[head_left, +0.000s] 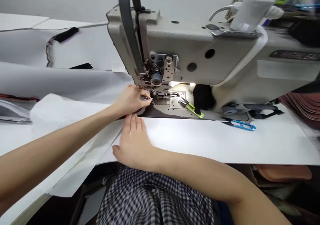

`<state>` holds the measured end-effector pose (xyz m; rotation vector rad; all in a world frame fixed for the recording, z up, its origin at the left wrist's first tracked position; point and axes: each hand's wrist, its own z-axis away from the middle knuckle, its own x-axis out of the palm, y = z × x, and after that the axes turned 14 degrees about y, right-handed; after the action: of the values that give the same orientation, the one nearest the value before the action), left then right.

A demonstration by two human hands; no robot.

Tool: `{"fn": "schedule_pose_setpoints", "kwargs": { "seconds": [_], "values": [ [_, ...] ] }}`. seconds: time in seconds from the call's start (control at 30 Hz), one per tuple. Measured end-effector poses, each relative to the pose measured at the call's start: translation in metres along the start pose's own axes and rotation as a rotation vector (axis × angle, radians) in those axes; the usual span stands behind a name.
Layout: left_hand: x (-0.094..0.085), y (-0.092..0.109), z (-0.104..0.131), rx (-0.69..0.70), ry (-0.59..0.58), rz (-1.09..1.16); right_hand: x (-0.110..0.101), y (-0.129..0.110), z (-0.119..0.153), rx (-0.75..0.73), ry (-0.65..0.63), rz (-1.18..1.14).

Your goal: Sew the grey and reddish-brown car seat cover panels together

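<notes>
At the needle area of a grey industrial sewing machine [190,42], my left hand [131,101] is closed. Its thumb and fingers pinch close beside the presser foot [160,94]; what lies between the fingertips is too small to make out. Nearer to me, my right hand [135,141] lies flat with its fingers stretched toward the machine bed, the tips at the bed's front edge. White sheet material [67,118] spreads under my left forearm and hangs over the table's front edge. To the right of the needle, yellow-green thread snips [193,110] rest on the machine bed.
Blue thread snips [242,125] lie on the white tabletop [200,140] at the right. A black cloth piece [203,98] is at the machine arm. Stacked reddish-brown pieces [302,105] stand far right. Pieces with dark trim [66,35] lie at the left.
</notes>
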<state>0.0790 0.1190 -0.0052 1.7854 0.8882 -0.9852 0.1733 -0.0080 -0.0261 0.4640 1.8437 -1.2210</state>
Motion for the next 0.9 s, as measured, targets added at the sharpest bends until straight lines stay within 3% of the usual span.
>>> {"fn": "schedule_pose_setpoints", "kwargs": {
  "seconds": [0.13, 0.27, 0.43, 0.53, 0.6, 0.67, 0.73, 0.8, 0.83, 0.9],
  "values": [
    [0.000, -0.001, -0.007, -0.053, -0.061, 0.025, 0.011, -0.020, -0.017, 0.090, 0.052, -0.014],
    [0.001, -0.003, -0.009, -0.108, -0.066, 0.023, 0.018, -0.022, -0.021, 0.113, 0.026, 0.027],
    [-0.002, 0.000, -0.009, -0.094, -0.101, 0.045, 0.034, -0.015, -0.048, 0.023, 0.025, 0.121],
    [-0.004, -0.001, -0.006, -0.017, -0.130, -0.020, 0.035, -0.009, -0.072, -0.081, -0.068, 0.144],
    [-0.007, -0.005, -0.004, 0.086, -0.159, -0.087, 0.026, 0.001, -0.073, -0.139, -0.114, 0.154],
    [-0.011, -0.013, -0.002, 0.204, -0.197, -0.111, 0.011, 0.019, -0.056, -0.254, -0.058, 0.172],
    [-0.014, -0.022, 0.000, 0.314, -0.241, -0.082, -0.008, 0.044, -0.030, -0.492, 0.040, 0.155],
    [-0.016, -0.030, 0.002, 0.398, -0.261, -0.020, -0.029, 0.073, -0.008, -0.687, 0.012, 0.070],
    [-0.016, -0.033, 0.003, 0.424, -0.252, 0.011, -0.039, 0.086, -0.001, -0.664, 0.021, 0.050],
    [-0.015, -0.037, 0.006, 0.451, -0.201, 0.057, -0.056, 0.106, -0.001, -0.482, 0.092, 0.067]
  ]
}}
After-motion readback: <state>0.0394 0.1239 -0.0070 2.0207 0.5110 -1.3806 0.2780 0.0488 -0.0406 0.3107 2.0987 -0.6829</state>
